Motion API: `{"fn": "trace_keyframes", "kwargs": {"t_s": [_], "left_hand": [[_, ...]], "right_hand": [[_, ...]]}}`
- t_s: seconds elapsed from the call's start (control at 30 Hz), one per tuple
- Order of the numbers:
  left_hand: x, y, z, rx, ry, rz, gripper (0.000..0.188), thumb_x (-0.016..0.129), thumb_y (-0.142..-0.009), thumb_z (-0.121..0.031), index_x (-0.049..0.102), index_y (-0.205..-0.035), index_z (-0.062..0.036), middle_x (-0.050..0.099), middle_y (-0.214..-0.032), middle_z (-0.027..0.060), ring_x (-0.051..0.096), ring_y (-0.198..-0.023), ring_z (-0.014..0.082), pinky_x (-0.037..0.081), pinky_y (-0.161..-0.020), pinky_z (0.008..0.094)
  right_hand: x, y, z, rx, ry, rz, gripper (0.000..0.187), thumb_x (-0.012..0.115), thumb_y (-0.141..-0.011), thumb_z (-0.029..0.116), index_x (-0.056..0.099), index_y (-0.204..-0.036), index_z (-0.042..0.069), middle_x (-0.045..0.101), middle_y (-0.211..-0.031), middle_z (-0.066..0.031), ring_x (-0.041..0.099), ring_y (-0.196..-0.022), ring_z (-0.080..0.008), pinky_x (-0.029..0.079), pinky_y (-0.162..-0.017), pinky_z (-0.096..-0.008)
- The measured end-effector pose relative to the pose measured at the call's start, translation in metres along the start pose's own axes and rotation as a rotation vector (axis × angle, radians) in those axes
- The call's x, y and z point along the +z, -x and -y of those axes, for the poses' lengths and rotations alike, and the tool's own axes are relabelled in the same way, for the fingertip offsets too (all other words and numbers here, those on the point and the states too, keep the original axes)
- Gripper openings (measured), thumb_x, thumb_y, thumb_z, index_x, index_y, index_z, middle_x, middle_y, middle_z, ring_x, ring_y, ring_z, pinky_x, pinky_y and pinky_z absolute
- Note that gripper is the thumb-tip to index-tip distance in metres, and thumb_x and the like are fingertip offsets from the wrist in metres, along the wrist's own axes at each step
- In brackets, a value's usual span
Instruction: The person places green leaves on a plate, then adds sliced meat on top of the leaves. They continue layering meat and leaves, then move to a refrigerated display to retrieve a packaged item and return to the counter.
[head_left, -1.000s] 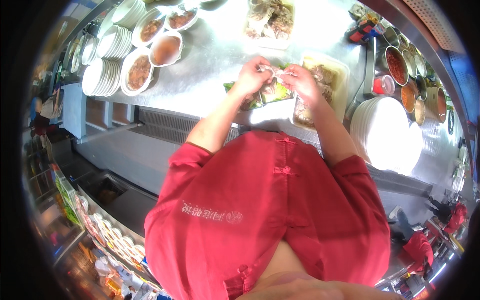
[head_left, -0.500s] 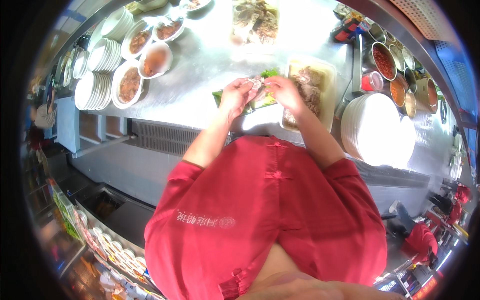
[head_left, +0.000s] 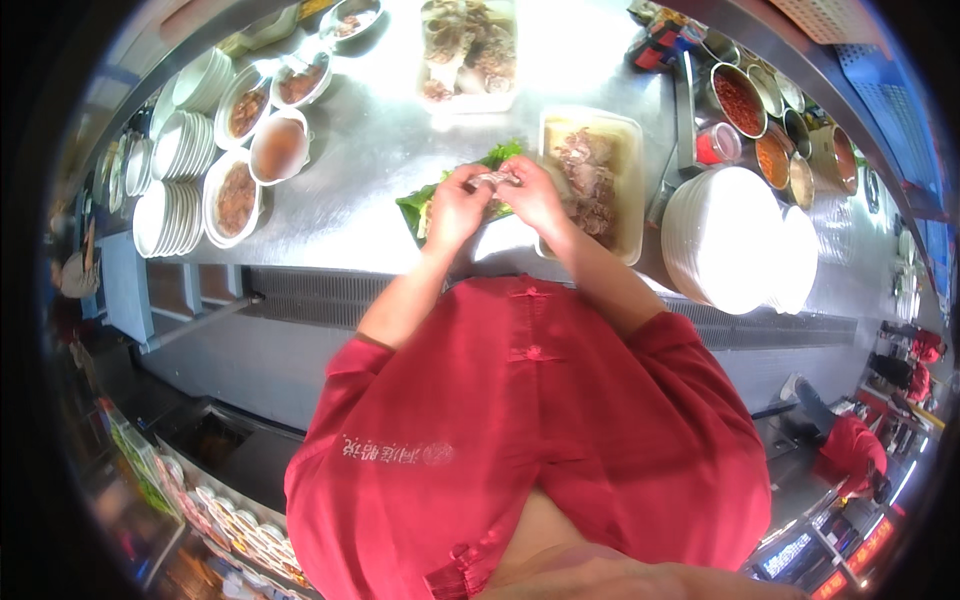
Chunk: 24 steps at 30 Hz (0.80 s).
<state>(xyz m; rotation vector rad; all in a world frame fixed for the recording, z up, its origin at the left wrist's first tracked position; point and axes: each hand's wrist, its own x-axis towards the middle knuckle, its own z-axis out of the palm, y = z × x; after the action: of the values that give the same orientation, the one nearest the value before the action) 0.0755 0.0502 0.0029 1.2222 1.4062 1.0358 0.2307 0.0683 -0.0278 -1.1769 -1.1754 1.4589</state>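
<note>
My left hand [head_left: 455, 210] and my right hand [head_left: 533, 197] come together above the steel counter, fingers pinched on a small pale pinkish piece of meat [head_left: 494, 180]. Part of the meat is covered by my fingers. Beneath my hands lies a green leaf-like dish [head_left: 409, 209] with leafy greens [head_left: 503, 153] showing at its far edge; my hands hide much of it. Close to my right hand is a rectangular tub [head_left: 632, 200] with chunks of cooked meat [head_left: 588, 185] inside.
A second tub [head_left: 475, 103] of meat stands farther off. At the left are stacked white plates [head_left: 165, 217] and several bowls of food, including a reddish-brown one [head_left: 237, 198]. A tall plate stack [head_left: 722, 240] and metal pots of seasonings [head_left: 738, 98] stand at the right.
My hands have drawn closer together, with my right fingers now on the meat beside my left ones. The surroundings have shifted in the picture as my head moved.
</note>
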Motion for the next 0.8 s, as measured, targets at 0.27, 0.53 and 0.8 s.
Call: {"fn": "trace_keyframes", "kwargs": {"t_s": [0.27, 0.53, 0.8], "left_hand": [[-0.013, -0.015, 0.006, -0.153, 0.161, -0.308, 0.018, 0.063, -0.095, -0.003, 0.065, -0.111, 0.0022, 0.067, -0.084, 0.0052, 0.058, -0.069, 0.0088, 0.048, -0.063, 0.0231], [-0.003, 0.008, 0.008, -0.116, -0.354, 0.202, 0.037, 0.065, -0.092, -0.008, 0.063, -0.128, 0.0021, 0.074, -0.106, 0.0179, 0.072, -0.094, 0.0220, 0.055, -0.086, 0.0325], [-0.082, -0.004, 0.050, -0.023, -0.409, -0.276, 0.024, 0.065, -0.095, -0.020, 0.073, -0.110, -0.0033, 0.074, -0.097, 0.0187, 0.073, -0.088, 0.0293, 0.055, -0.082, 0.0356]], "right_hand": [[-0.013, 0.013, -0.002, 0.117, 0.253, -0.055, 0.016, 0.071, -0.089, 0.005, 0.067, -0.104, 0.003, 0.067, -0.085, -0.0055, 0.062, -0.076, -0.0138, 0.051, -0.068, -0.0294], [-0.114, -0.013, 0.032, 0.168, 0.877, -0.167, 0.024, 0.058, -0.097, 0.009, 0.072, -0.116, 0.008, 0.071, -0.116, -0.0183, 0.070, -0.101, -0.0264, 0.056, -0.092, -0.0396], [-0.167, -0.052, -0.021, 0.097, 1.348, -0.243, 0.026, 0.048, -0.094, 0.013, 0.065, -0.111, 0.005, 0.067, -0.112, -0.0288, 0.067, -0.101, -0.0443, 0.055, -0.089, -0.0506]]}}
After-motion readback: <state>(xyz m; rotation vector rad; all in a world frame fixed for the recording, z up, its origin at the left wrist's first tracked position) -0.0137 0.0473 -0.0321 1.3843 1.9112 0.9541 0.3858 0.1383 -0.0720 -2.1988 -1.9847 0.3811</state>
